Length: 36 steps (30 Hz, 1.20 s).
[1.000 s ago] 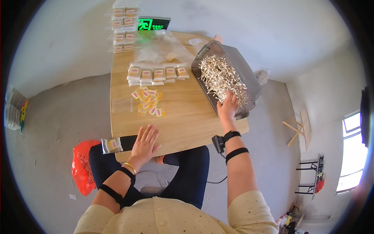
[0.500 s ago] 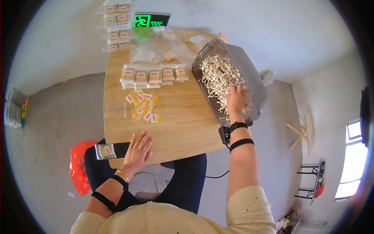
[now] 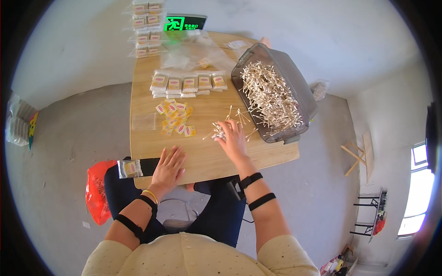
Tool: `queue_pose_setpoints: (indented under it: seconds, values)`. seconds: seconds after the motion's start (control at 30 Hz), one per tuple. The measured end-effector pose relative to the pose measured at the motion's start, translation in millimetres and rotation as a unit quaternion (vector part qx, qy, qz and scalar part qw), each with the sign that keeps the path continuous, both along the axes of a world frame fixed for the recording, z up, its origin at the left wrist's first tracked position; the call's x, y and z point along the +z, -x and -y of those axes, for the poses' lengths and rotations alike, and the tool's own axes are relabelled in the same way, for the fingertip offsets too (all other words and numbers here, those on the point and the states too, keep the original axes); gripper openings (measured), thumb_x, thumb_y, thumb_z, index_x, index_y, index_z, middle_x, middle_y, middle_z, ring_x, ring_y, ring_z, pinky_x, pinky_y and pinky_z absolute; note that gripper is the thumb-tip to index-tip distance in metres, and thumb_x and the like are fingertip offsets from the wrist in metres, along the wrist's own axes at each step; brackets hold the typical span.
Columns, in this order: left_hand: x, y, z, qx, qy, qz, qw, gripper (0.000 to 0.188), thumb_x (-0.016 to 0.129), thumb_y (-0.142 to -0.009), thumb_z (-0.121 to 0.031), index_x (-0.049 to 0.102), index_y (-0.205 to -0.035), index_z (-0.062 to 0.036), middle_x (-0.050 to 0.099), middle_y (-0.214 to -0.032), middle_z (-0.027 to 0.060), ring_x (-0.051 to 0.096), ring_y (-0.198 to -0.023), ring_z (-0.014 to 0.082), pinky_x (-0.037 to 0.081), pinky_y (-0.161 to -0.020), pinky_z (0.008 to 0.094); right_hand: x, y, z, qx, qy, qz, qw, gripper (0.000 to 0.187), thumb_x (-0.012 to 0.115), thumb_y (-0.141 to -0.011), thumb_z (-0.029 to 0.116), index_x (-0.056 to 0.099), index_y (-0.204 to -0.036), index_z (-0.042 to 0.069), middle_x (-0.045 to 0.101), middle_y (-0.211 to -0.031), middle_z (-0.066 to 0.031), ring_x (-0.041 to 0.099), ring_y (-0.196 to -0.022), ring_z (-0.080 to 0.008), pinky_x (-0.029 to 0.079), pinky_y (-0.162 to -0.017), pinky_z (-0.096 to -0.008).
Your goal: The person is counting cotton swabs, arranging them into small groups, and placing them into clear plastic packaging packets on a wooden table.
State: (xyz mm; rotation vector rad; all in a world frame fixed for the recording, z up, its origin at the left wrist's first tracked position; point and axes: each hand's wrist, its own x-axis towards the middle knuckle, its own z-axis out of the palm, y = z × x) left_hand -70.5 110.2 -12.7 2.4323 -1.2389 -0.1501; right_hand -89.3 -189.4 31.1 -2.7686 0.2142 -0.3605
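Note:
A loose bunch of cotton swabs [image 3: 219, 132] is in my right hand [image 3: 235, 143], its fingers curled over them just above the table. A few swabs stick out or lie scattered between that hand and the grey plastic bin [image 3: 301, 76], which holds a heap of swabs. Flat near the table's front edge rests my left hand [image 3: 169, 168], fingers stretched out, on or beside a black strip [image 3: 149, 166]. A clear pack of swabs with a yellow-and-white card [image 3: 131, 169] lies at that strip's left end. Small yellow-and-white cards [image 3: 176, 120] are piled left of my right hand.
Filled swab packs [image 3: 189, 84] stand in a row behind the cards. A flat clear bag [image 3: 144, 121] lies left of them. Larger clear bags [image 3: 195, 50] cover the table's back, beside hanging packs [image 3: 148, 36] and a green lit sign [image 3: 184, 23]. A red bag [image 3: 97, 195] sits lower left.
My right hand has come out of the bin, moving left and toward me over the table with a bunch of swabs. My left hand stays flat. The view has shifted slightly.

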Motion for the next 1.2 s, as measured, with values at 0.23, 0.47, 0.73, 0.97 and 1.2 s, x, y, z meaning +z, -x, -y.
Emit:
queue_pose_setpoints:
  seconds: [0.23, 0.47, 0.73, 0.97, 1.2]
  values:
    - [-2, 2, 0, 0.004, 0.005, 0.02, 1.0, 0.055, 0.053, -0.099, -0.029, 0.047, -0.15, -0.0094, 0.037, -0.162, 0.0123, 0.028, -0.154, 0.0294, 0.013, -0.128, 0.0516, -31, 86, 13, -0.13, -0.044, 0.042, 0.99, 0.069, 0.086, -0.077, 0.019, 0.053, -0.137, 0.01, 0.053, -0.131, -0.0163, 0.049, -0.123, -0.0382, 0.042, -0.102, -0.0499]
    - [-2, 1, 0, 0.008, 0.004, 0.023, 1.0, 0.055, 0.054, -0.098, -0.03, 0.049, -0.148, -0.0092, 0.038, -0.16, 0.0132, 0.028, -0.153, 0.0294, 0.014, -0.128, 0.0513, -52, 82, -22, -0.087, -0.079, 0.031, 0.993, 0.049, 0.079, -0.082, 0.013, 0.056, -0.126, 0.009, 0.057, -0.118, -0.0165, 0.053, -0.114, -0.0391, 0.045, -0.096, -0.0481]
    - [3, -3, 0, 0.051, 0.09, 0.011, 0.995, 0.049, 0.064, -0.092, -0.025, 0.054, -0.138, -0.0091, 0.049, -0.146, 0.0143, 0.042, -0.14, 0.032, 0.023, -0.122, 0.0518, -49, 54, -30, -0.081, -0.106, 0.051, 0.99, 0.035, 0.078, -0.082, 0.007, 0.059, -0.11, 0.01, 0.055, -0.108, -0.0137, 0.055, -0.106, -0.0363, 0.047, -0.09, -0.0468]
    - [3, -67, 57, 0.245, 0.16, 0.036, 0.956, 0.033, 0.074, -0.083, -0.018, 0.058, -0.112, -0.0126, 0.06, -0.105, 0.0079, 0.056, -0.103, 0.03, 0.039, -0.09, 0.0454, -42, 45, -41, -0.061, -0.098, 0.046, 0.992, 0.022, 0.077, -0.084, 0.011, 0.064, -0.101, 0.01, 0.054, -0.104, -0.0117, 0.055, -0.103, -0.0338, 0.047, -0.088, -0.0457]
    - [7, -101, 84, 0.272, 0.026, 0.0, 0.962, 0.013, 0.074, -0.082, -0.017, 0.067, -0.092, -0.0142, 0.063, -0.1, 0.0066, 0.059, -0.1, 0.0275, 0.039, -0.089, 0.0431, -53, 38, -32, -0.061, -0.073, 0.027, 0.995, 0.019, 0.077, -0.081, 0.013, 0.064, -0.095, 0.013, 0.056, -0.102, -0.0091, 0.055, -0.103, -0.0329, 0.047, -0.089, -0.0461]
